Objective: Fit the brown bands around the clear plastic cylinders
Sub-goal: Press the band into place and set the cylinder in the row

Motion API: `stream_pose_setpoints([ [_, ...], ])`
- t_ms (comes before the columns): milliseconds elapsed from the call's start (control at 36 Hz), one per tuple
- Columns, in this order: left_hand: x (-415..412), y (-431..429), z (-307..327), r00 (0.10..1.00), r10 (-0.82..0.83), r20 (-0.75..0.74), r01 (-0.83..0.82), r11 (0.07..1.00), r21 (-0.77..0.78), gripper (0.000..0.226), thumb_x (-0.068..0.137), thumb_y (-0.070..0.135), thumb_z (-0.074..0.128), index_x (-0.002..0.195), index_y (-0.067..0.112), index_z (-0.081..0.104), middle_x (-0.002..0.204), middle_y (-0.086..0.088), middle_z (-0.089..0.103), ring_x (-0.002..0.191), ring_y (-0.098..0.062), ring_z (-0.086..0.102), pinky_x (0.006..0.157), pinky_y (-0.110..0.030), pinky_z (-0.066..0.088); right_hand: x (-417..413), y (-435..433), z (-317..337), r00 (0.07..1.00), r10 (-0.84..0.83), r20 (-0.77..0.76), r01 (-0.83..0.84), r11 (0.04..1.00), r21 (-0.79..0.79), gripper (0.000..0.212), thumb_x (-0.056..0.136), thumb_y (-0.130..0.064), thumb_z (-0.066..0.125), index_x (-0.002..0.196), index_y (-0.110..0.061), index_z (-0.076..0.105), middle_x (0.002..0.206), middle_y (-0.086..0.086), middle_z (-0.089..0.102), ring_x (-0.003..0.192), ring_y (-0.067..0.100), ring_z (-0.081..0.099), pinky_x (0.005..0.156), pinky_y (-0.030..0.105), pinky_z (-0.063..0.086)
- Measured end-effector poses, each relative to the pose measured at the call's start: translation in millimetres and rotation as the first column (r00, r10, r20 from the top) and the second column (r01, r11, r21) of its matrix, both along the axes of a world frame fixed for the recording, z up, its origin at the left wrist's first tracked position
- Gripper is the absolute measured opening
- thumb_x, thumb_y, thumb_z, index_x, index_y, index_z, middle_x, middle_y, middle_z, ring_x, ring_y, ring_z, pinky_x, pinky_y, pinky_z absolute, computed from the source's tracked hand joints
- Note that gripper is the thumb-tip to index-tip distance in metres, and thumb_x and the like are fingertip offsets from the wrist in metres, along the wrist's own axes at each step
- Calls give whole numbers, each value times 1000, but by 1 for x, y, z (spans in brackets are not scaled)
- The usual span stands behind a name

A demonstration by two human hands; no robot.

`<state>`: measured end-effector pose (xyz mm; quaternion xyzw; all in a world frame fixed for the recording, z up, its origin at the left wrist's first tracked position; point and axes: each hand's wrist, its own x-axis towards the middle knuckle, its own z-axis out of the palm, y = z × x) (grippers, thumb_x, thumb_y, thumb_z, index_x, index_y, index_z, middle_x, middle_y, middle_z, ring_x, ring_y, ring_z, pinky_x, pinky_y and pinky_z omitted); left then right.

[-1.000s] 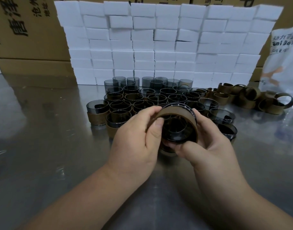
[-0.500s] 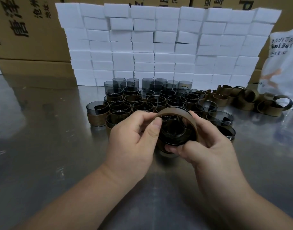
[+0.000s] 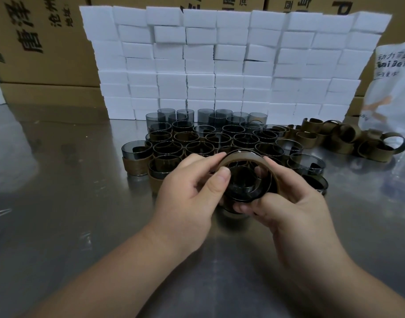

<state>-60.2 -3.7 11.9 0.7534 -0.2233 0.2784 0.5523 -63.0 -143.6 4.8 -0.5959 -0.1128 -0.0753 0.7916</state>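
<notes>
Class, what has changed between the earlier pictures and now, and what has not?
Very little: the thumb of the left hand has crept slightly across the open end of the cylinder. It and the right hand still grip cylinder and brown band; the loose bands have not moved.

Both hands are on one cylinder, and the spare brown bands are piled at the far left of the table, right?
Wrong side. In the head view the spare brown bands lie at the far right; the left hand and right hand do hold one cylinder.

Packing workshop: steel table (image 3: 59,203), stacked cartons (image 3: 43,42), white foam blocks (image 3: 220,65).
</notes>
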Motion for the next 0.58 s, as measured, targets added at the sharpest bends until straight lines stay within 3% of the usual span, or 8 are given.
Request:
stream_pose_setpoints([
  [111, 1, 0, 2, 999, -23, -25, 23, 1000, -15, 38, 82, 36, 52, 111, 13, 64, 83, 2, 55, 77, 4, 54, 70, -6, 39, 1, -1, -2, 1000, -9, -11, 9, 1000, -13, 74, 45, 1, 63, 117, -16, 62, 94, -2, 73, 81, 14, 70, 67, 24, 56],
  [167, 1, 0, 1, 998, -24, -51, 23, 999, -23, 40, 82, 30, 48, 111, 8, 65, 83, 1, 55, 77, 3, 54, 70, -7, 39, 2, -1, -3, 1000, -14, -15, 14, 1000, -14, 73, 45, 1, 62, 115, -17, 63, 92, -4, 73, 80, 13, 70, 64, 23, 55],
  [333, 2, 0, -1, 994, 5, -109, -20, 990, -136, 7, 75, 37, 58, 74, 31, 61, 75, 3, 58, 67, -1, 55, 64, -14, 42, -1, 0, -3, 1000, -16, -5, 16, 1000, 7, 52, 52, -1, 54, 95, -26, 66, 81, -15, 71, 71, 7, 70, 55, 22, 54],
  [500, 3, -2, -1, 984, -76, -160, 45, 981, -187, 17, 75, 32, 55, 85, 22, 64, 95, -14, 64, 82, -16, 62, 74, -23, 49, -1, 0, -2, 1000, -6, 15, 6, 1000, 22, 52, 54, -2, 53, 101, -21, 64, 77, -17, 70, 68, 5, 69, 53, 20, 53],
  [583, 3, -2, 1, 987, -72, -141, 50, 987, -154, 30, 73, 47, 58, 93, 25, 63, 102, -10, 62, 90, -14, 62, 78, -18, 48, -1, 0, -2, 999, -4, 32, 3, 999, 46, 55, 56, -3, 55, 108, -17, 63, 82, -15, 71, 71, 6, 70, 54, 21, 53],
])
